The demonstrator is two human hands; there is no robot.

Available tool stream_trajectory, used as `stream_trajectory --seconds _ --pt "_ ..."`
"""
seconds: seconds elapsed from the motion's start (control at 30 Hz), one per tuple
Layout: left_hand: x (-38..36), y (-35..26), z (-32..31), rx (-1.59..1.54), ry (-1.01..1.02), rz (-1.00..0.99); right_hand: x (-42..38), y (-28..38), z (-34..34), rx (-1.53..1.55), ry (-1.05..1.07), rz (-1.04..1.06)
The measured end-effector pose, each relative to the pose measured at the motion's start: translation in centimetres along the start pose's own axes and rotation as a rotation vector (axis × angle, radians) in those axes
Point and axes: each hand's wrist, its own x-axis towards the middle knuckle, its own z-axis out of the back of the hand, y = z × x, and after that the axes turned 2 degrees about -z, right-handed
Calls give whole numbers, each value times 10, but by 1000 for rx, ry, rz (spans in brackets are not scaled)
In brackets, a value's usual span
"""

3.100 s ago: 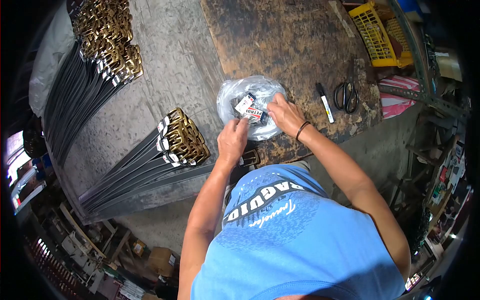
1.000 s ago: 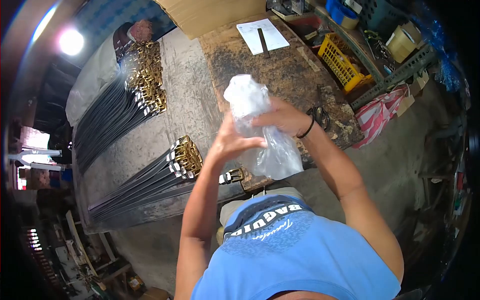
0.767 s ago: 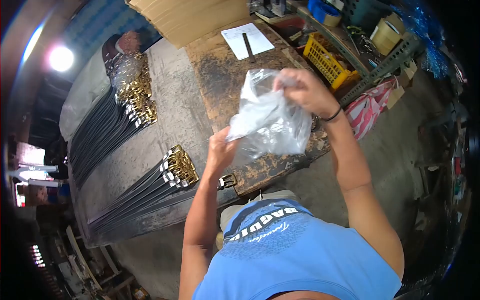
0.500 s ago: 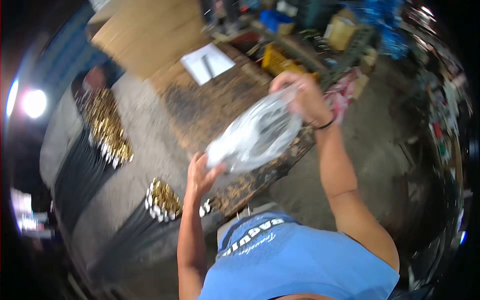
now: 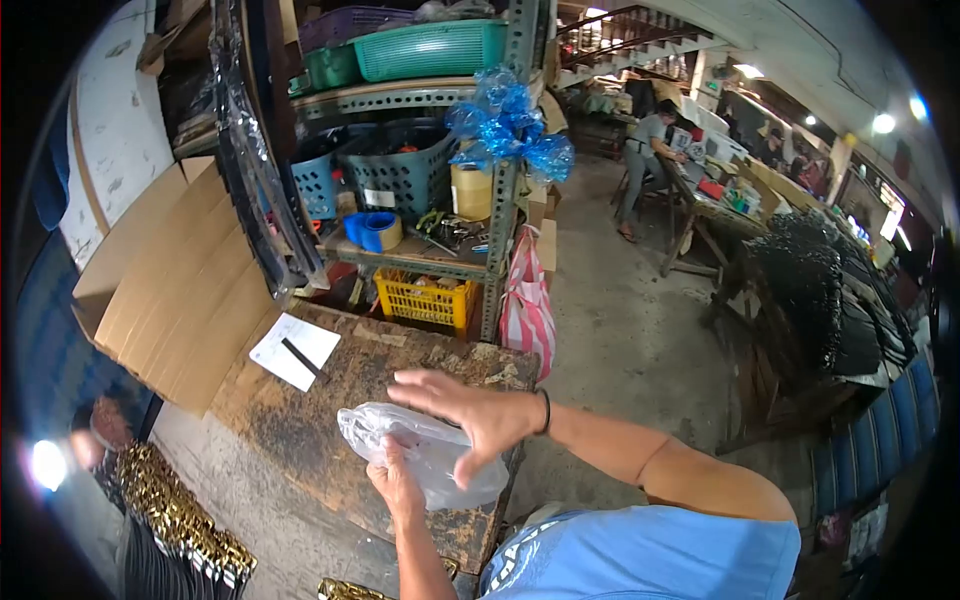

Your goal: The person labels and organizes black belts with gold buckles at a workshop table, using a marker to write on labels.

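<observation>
A clear plastic bag (image 5: 428, 458) is held over the worn wooden tabletop (image 5: 290, 450). My left hand (image 5: 398, 488) grips the near side of the bag, thumb pressed on top and the other fingers hidden beneath. Above the bag is my right hand (image 5: 475, 412), its fingers stretched and spread, with the palm close over the plastic. A white paper sheet (image 5: 278, 350) with a dark strip (image 5: 302, 357) across it lies farther back on the same table.
Behind the table stands a metal shelf with a yellow crate (image 5: 425, 298) and a teal basket (image 5: 430, 50). A large cardboard box (image 5: 170, 300) is at the left, near gold-ended black bundles (image 5: 175, 500). A person (image 5: 645, 160) works farther off; a striped bag (image 5: 528, 310) hangs from the shelf.
My view has swung up and to the right, bringing in the shelf and aisle. My right hand has let go of the bag's far end and spread its fingers; the bag looks less stretched.
</observation>
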Motion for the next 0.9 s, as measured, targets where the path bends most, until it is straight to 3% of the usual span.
stream_trajectory --seconds 0.07,0.13,0.17,0.2,0.27,0.33,0.4,0.53,0.6,0.67,0.7,0.77,0.8,0.87,0.9 --pt "1 22 2 -64 34 73 -16 1 -23 -231 -38 49" --pt "-8 28 -16 -314 88 39 -24 -5 -37 -368 74 -107" --pt "-15 24 -20 -506 108 252 -29 -9 -36 -246 -25 -174" --pt "-19 29 -23 -505 126 257 -28 -8 -33 -257 -38 -181" --pt "-26 56 -21 -517 319 165 -24 -7 -25 -208 -371 -159" --pt "-25 76 -34 -262 657 201 -20 -2 -23 -235 -491 -149" --pt "-44 33 -62 -132 779 335 -17 -1 -23 -175 -514 -155" --pt "-54 58 -75 -48 778 397 -18 -8 4 -280 -557 -209" --pt "-49 64 -77 14 855 252 -25 -11 31 -371 -662 -197" --pt "-41 67 -83 29 866 234 -46 -29 58 -404 -648 -340" --pt "-34 72 -84 86 831 321 -54 -27 70 -401 -650 -336" --pt "-22 87 -87 176 769 412 -69 -22 93 -553 -631 -122" --pt "-15 96 -93 183 750 408 -74 -10 97 -536 -626 -111" --pt "-9 108 -97 18 778 543 -86 19 97 -753 -34 137" --pt "-11 96 -107 -9 906 292 -100 12 95 -728 -31 149"
